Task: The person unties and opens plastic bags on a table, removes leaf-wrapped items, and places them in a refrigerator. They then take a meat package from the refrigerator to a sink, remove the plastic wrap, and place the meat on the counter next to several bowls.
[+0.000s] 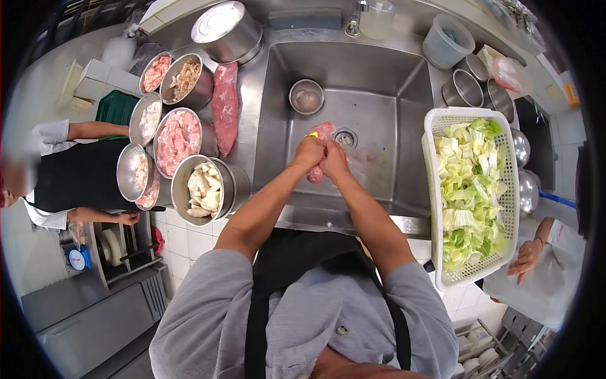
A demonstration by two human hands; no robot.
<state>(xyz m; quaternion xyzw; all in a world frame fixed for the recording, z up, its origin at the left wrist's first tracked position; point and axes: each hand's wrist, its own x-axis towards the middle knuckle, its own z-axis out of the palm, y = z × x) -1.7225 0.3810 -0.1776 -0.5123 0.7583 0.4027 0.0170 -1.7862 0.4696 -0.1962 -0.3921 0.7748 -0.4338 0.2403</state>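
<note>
Over the sink (413, 139), my left hand (308, 152) and my right hand (334, 162) are close together. Both are closed around a long pink piece of raw meat (324, 130), which sticks out above and below my fists. A small yellow bit (312, 134) shows beside my left fingers; I cannot tell what it is. Just past the meat lies the drain (345, 138), with pale scraps around it. A small metal bowl (307, 96) sits on the sink floor farther back, with rounded brownish contents.
Metal pots of cut meat (179, 140) and pale pieces (204, 189) crowd the left counter beside a large meat slab (225, 107). A white basket of chopped cabbage (430, 189) stands right. One person (82, 167) is at left; another person's hand (526, 259) shows at right.
</note>
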